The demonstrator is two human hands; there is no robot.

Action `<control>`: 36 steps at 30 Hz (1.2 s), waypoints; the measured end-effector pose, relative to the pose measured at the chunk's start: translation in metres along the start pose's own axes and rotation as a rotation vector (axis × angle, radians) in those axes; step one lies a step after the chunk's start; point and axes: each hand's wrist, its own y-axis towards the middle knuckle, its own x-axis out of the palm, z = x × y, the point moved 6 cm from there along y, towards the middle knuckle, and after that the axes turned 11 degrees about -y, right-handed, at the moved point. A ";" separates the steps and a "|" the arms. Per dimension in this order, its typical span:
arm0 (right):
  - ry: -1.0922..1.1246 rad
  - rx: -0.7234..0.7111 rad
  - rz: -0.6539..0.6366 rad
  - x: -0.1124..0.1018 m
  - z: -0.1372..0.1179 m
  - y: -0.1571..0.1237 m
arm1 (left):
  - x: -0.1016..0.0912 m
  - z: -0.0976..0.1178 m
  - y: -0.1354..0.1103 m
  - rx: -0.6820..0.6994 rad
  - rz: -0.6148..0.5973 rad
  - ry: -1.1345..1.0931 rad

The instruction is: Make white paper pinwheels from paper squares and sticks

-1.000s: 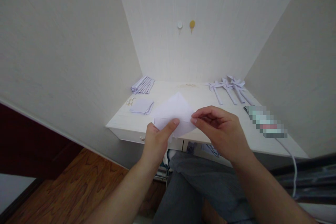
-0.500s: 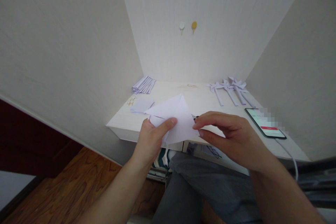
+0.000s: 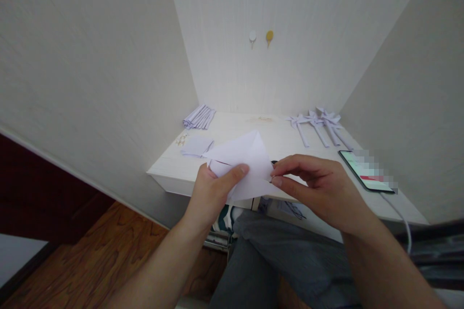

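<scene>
My left hand (image 3: 215,184) grips a white paper sheet (image 3: 252,152) above the front edge of the desk, thumb on top and the other fingers hidden beneath. A slit runs into the sheet on its left side, and a crease shows near its top corner. At the sheet's right edge, my right hand (image 3: 321,186) has thumb and forefinger pinched together on the paper. A small dark object (image 3: 274,161), mostly covered by that hand, shows just behind its fingertips; its kind cannot be made out.
White paper pinwheels (image 3: 319,125) on paper sticks lie at the desk's back right. Rolled paper sticks (image 3: 199,117) are stacked back left, near small pale bits (image 3: 181,139) and paper squares (image 3: 196,146). A phone (image 3: 366,171) with a white cable (image 3: 400,215) lies at right.
The sheet and both hands have shifted slightly right in view. My right fingertips are still at the sheet's right edge, and my left grip is unchanged.
</scene>
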 end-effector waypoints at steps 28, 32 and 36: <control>0.043 0.072 -0.004 0.000 -0.002 0.002 | -0.005 -0.003 0.002 0.010 0.040 0.017; -0.043 0.086 -0.204 0.001 -0.001 0.000 | -0.008 0.007 0.005 0.021 0.024 0.077; 0.004 0.117 0.056 -0.022 0.006 0.003 | -0.001 0.010 0.006 -0.155 -0.100 0.165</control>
